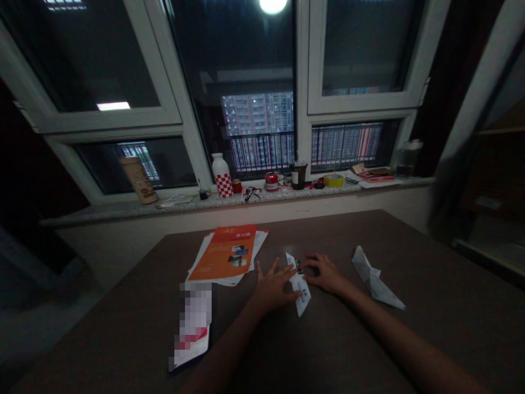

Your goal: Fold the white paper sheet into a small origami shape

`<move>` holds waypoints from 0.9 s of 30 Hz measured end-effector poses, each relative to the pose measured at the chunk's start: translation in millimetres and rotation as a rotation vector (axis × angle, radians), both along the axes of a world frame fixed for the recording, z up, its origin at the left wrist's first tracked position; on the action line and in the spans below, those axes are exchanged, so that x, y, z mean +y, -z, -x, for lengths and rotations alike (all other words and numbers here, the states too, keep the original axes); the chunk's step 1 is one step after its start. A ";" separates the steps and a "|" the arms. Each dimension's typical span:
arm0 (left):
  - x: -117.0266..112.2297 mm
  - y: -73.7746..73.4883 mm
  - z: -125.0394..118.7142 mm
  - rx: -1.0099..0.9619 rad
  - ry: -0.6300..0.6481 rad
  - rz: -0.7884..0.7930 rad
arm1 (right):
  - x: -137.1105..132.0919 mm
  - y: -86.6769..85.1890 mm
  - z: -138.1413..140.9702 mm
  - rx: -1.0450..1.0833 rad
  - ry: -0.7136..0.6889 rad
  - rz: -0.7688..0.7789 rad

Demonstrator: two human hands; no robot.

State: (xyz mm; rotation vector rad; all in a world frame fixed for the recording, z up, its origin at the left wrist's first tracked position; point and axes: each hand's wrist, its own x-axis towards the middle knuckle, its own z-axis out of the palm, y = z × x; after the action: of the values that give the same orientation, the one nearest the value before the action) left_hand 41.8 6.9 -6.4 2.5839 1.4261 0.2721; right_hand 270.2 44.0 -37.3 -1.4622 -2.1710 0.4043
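A narrow strip of folded printed paper [302, 306] lies slantwise on the dark table. My left hand [273, 287] rests over its left side, fingers spread, with fingertips and thumb touching the paper. At the strip's upper right edge, the curled fingers and thumb of my right hand [324, 272] come together on the paper, near a dark, colourful printed patch [298, 266]. To the right of my right hand is a folded paper shape with pointed ends [375, 282], standing partly up from the tabletop.
An orange booklet [225, 251] lies on white sheets at the left. Nearer me is a phone-like object with a blurred face [194, 323]. Behind the table [328, 350], the windowsill [180, 204] holds a checkered bottle [223, 183], a tan tumbler [139, 180], a dark cup [298, 176] and yellow tape [333, 180].
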 end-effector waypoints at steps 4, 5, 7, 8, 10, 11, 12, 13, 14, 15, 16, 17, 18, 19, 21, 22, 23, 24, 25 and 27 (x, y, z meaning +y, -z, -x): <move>-0.2 1.8 -0.1 -0.006 -0.003 -0.005 | -1.0 -0.8 -5.6 -0.024 -0.056 0.036; -0.3 2.1 -0.1 -0.008 -0.004 -0.007 | -1.7 -1.6 -6.8 -0.032 -0.071 0.048; -0.7 2.8 -0.1 -0.014 -0.003 -0.013 | -3.7 -3.7 -9.1 -0.048 -0.099 0.076; -0.8 3.3 -0.1 -0.017 0.000 -0.016 | -4.9 -5.0 -10.0 -0.056 -0.111 0.091; -1.0 4.4 0.0 -0.024 -0.002 -0.026 | -7.4 -7.6 -11.5 -0.072 -0.131 0.118; -1.1 5.1 0.0 -0.027 -0.005 -0.031 | -8.6 -8.9 -12.1 -0.078 -0.140 0.129; -1.2 5.7 0.0 -0.030 -0.007 -0.036 | -9.8 -10.2 -12.6 -0.084 -0.148 0.139; -1.3 6.3 -0.1 -0.035 -0.010 -0.043 | -10.8 -11.3 -13.0 -0.088 -0.156 0.146; -1.5 6.7 -0.3 -0.040 -0.011 -0.050 | -11.7 -12.3 -13.3 -0.089 -0.163 0.152; -1.7 7.0 -0.7 -0.044 -0.013 -0.057 | -12.3 -13.0 -13.7 -0.090 -0.171 0.154; -1.9 7.1 -1.2 -0.046 -0.018 -0.063 | -12.8 -13.5 -14.1 -0.089 -0.178 0.155; -2.2 7.1 -1.9 -0.047 -0.026 -0.068 | -13.0 -13.7 -14.5 -0.089 -0.185 0.156; -2.6 7.0 -2.9 -0.047 -0.035 -0.071 | -12.9 -13.7 -15.0 -0.090 -0.192 0.156; -2.9 6.8 -3.9 -0.047 -0.044 -0.074 | -12.7 -13.6 -15.4 -0.092 -0.198 0.158; -3.3 6.5 -6.1 -0.057 -0.058 -0.087 | -11.9 -12.8 -16.2 -0.097 -0.207 0.160; -3.4 6.6 -7.1 -0.066 -0.063 -0.095 | -11.5 -12.5 -16.6 -0.098 -0.209 0.161; -3.2 6.8 -7.9 -0.077 -0.068 -0.104 | -11.2 -12.2 -16.9 -0.098 -0.210 0.161; -2.9 7.2 -8.5 -0.086 -0.071 -0.110 | -11.0 -12.0 -17.2 -0.098 -0.213 0.161; -2.5 7.8 -8.9 -0.092 -0.074 -0.113 | -11.1 -11.9 -17.5 -0.097 -0.217 0.162; -1.4 9.4 -9.1 -0.091 -0.077 -0.113 | -11.8 -12.2 -18.1 -0.093 -0.226 0.164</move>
State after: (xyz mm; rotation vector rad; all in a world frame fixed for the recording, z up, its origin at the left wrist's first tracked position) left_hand 50.9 5.5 -15.9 2.5707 1.5207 0.4884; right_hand 288.3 32.2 -25.1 -1.3461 -2.4379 0.6175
